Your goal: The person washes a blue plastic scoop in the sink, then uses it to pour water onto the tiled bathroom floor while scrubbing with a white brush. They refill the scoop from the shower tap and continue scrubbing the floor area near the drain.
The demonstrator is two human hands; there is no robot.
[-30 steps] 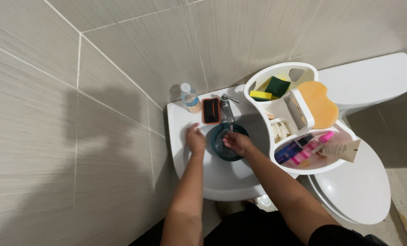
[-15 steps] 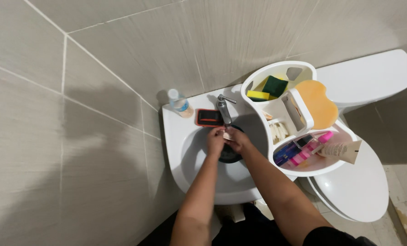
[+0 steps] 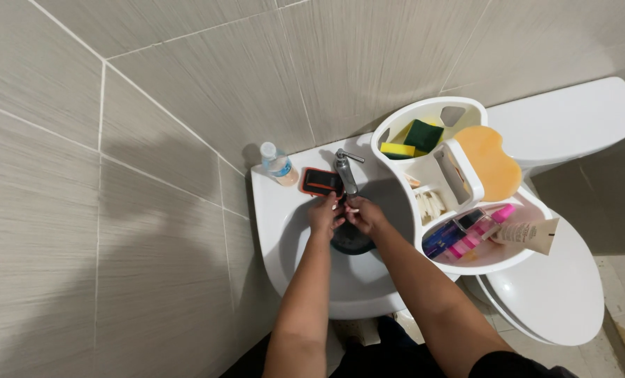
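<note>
While both arms are reaching up from the bottom of the frame, the left hand point(image 3: 324, 213) and right hand point(image 3: 363, 212) are meeting at frame centre, right under the spout of the chrome faucet point(image 3: 345, 172). Fingers of both are curling inward and touching each other; cannot tell if anything small is being pinched between them. A dark round object point(image 3: 349, 240) is sitting in the basin just below the hands, partly hidden by the right wrist. The white sink point(image 3: 284, 231) is hugging the tiled wall point(image 3: 116, 210) on its left edge, so little room that side. On the sink ledge, a small plastic bottle point(image 3: 279, 163) is standing upper left of the faucet, with a black-and-orange case point(image 3: 321, 181) lying just beside the faucet. To the right, a white caddy point(image 3: 444, 175) holding sponges and pink tubes is overlapping the sink rim, crowding the right forearm. The white toilet point(image 3: 557, 280) is filling the right of the frame.
</note>
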